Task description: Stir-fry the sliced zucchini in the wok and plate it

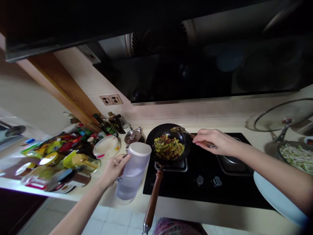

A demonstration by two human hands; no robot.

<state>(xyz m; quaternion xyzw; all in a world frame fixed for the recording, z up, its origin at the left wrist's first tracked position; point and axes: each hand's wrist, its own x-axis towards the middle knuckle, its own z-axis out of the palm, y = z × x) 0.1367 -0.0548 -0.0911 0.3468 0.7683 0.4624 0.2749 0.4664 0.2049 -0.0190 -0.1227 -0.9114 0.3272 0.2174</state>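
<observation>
A dark range hood (195,75) spans the upper part of the view, above a pale counter (186,209). A black glass cooktop (171,187) is set into that counter. On its left burner sits a black wok (158,130), its wooden handle (154,195) pointing back toward the person. A clear lid (271,112) stands tilted near the wall at the far right, behind a pan of bean sprouts (297,156), and a pale blue plate (271,192) lies partly under the right forearm. Just left of the wok is a translucent pitcher (132,174) with a white top, upright but leaning slightly in view; whether its base touches the counter I cannot tell. The left hand (116,168) has its fingers closed around the pitcher's handle. The right hand (207,138) reaches over the cooktop, fingers wrapped about the handle of a spatula (178,130), whose head is over the wok's far side. Sliced green food (168,147) with red bits lies inside the wok. Dark bottles (114,122) stand by the wall, jars (73,181) crowd the counter's left end, and two grey knobs (217,181) sit at the cooktop's front
</observation>
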